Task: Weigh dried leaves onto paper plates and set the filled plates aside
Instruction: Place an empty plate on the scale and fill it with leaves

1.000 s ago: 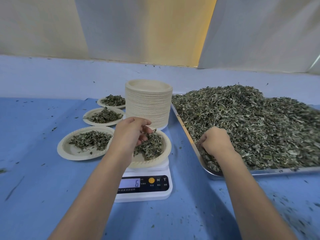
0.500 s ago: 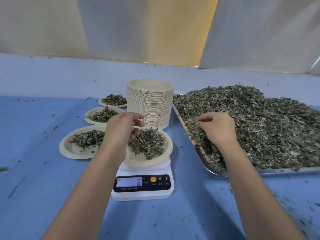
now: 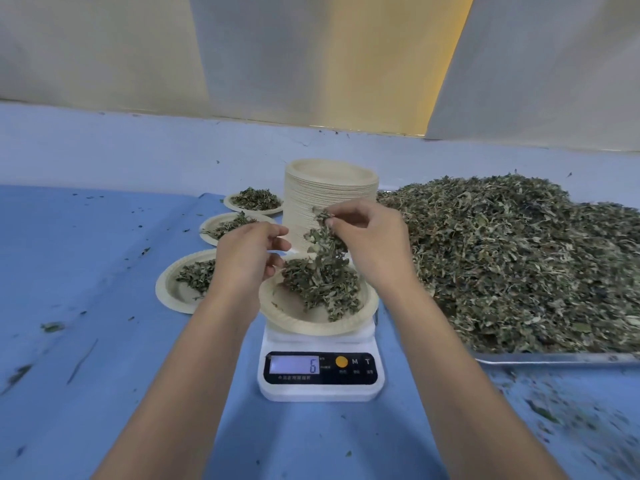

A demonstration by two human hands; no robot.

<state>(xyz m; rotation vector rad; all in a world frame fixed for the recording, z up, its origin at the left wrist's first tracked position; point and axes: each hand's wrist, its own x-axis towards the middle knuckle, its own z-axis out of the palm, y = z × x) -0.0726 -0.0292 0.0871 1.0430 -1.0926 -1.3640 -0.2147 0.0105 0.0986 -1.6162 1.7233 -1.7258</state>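
Pinching leaves [image 3: 325, 239] above the plate [image 3: 311, 329] on the scale [image 3: 320, 393] (display: 6), the right hand [image 3: 375, 252] faces the loosely curled, empty left hand [image 3: 246, 259].

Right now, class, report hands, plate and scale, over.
Right hand pinches leaves over plate. Left hand relaxed, empty. Scale reads 6. Nothing blocking.

Blue table covering [image 3: 86, 265], pale ledge [image 3: 138, 150] behind, white wall panels [image 3: 277, 46] — warm yellow strip [image 3: 398, 64] between

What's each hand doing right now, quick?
Left hand: open, fingers loosely curled, holding nothing visible.
Right hand: pinches a clump of dried leaves over the plate on the scale.
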